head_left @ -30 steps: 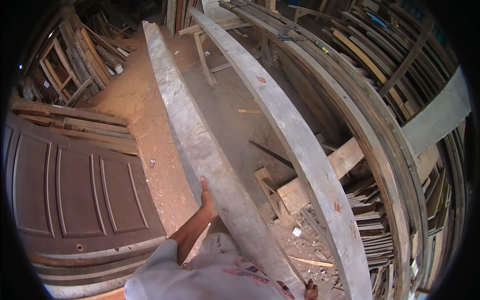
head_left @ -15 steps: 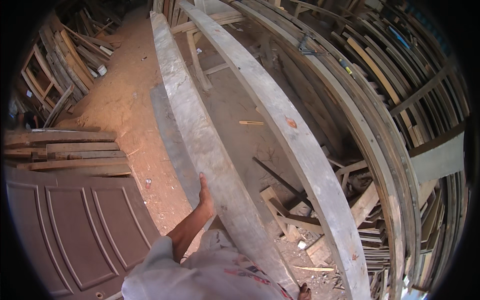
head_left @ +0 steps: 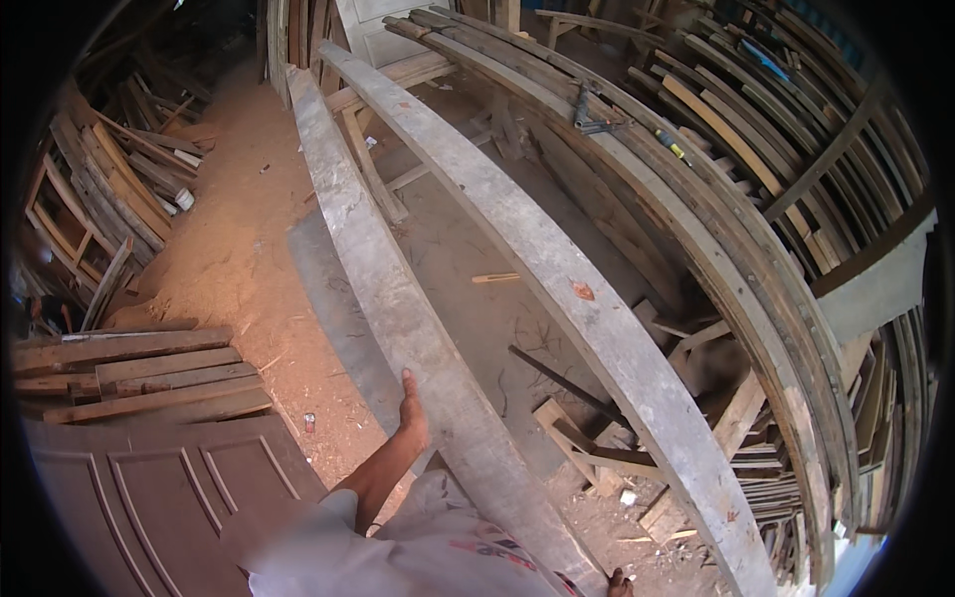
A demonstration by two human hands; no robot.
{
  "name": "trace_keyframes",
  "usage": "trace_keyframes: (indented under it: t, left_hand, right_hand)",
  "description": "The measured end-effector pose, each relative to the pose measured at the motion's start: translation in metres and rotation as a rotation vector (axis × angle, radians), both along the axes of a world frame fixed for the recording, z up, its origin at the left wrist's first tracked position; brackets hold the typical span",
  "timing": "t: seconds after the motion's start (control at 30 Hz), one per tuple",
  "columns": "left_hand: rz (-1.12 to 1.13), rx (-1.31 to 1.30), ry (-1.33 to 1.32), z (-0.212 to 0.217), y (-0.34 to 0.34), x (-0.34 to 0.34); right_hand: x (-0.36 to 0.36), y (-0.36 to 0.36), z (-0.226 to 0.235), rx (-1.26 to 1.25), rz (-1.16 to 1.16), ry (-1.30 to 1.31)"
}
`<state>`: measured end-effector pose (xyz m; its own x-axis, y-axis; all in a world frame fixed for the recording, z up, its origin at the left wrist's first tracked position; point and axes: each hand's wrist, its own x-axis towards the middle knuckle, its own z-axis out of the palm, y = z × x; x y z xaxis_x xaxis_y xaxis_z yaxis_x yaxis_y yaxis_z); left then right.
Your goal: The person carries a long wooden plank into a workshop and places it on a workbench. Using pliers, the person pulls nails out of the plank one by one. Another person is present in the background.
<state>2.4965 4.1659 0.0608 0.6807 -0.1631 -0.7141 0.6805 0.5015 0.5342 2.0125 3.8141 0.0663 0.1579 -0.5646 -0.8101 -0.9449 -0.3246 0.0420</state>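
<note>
The left hand [head_left: 412,410] grips the left edge of a long grey plank [head_left: 398,298], steadying it as it extends over the sawdust floor [head_left: 229,269]. The right hand [head_left: 619,585] barely shows; its grip cannot be told.

Single view only, so nothing is overlapping with a second one. The head camera is looking steeply down and forward from the person's head, close over their own chest and left hand [head_left: 413,410]. It is facing along a long grey plank [head_left: 398,298] toward the far end of a timber workshop. The fisheye lens is bending the straight boards [head_left: 597,328] and darkening the rim. The sawdust floor [head_left: 229,259] is lying well below.
</note>
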Motion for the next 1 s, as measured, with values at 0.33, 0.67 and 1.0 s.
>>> trace_keyframes:
  t: [0.33, 0.67, 1.0]
  left_hand:
    - [-0.065, 0.094, 0.011, -0.037, 0.058, 0.105]
    - [-0.007, 0.325, 0.063, 0.069, 0.047, 0.230]
    - [-0.176, 0.190, -0.001, 0.027, 0.081, 0.319]
  right_hand:
    - [0.025, 0.046, -0.039, -0.358, 0.572, -0.578]
    - [0.252, 0.118, 0.070, 0.062, -0.072, -0.203]
    - [0.318, 0.105, 0.076, 0.076, -0.049, -0.151]
